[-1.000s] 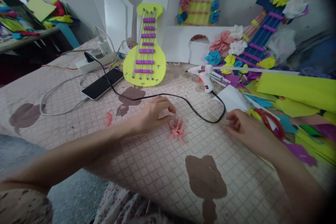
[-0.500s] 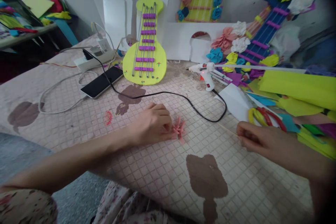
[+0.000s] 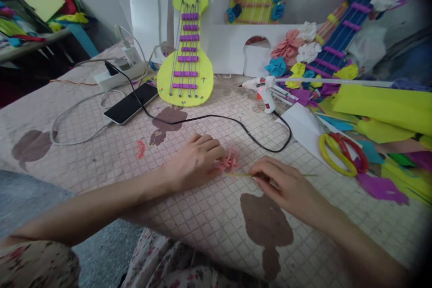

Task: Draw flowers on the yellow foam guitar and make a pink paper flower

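My left hand [image 3: 197, 159] is closed on a small pink paper flower [image 3: 230, 160], which it holds just above the patterned tablecloth. Its narrow petals spread out to the right of my fingertips. Pinched in my right hand [image 3: 275, 177] is a thin stick [image 3: 240, 175]; the tip points left and lies close to the flower's lower edge. Whether tip and flower touch, I cannot tell. The other end of the stick shows to the right, behind my hand.
A white glue gun [image 3: 266, 94] with a black cable [image 3: 216, 117] lies behind my hands. Yellow and red scissors [image 3: 342, 155] and coloured paper [image 3: 381, 108] are at the right. A phone [image 3: 131, 103] and a yellow paper guitar [image 3: 185, 74] are farther back left.
My right hand has moved left with the stick, from beside the scissors to next to the flower. The scissors now show fully. My left hand has stayed nearly in place.
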Demonstrator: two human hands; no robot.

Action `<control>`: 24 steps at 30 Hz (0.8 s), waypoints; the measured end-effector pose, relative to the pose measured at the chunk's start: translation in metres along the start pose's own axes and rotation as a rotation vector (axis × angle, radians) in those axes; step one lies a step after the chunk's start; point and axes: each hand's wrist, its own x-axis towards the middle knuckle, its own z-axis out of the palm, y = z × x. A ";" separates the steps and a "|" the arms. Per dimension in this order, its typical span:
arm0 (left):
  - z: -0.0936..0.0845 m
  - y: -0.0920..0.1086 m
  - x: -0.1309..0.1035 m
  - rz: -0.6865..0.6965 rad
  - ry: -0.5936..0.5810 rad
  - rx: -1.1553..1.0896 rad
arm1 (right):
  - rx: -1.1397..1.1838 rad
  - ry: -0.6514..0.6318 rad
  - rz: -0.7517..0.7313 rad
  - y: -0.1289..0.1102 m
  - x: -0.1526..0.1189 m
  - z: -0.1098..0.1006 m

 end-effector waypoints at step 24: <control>0.015 0.010 -0.003 0.257 0.133 0.152 | -0.027 0.047 0.011 -0.004 0.005 0.023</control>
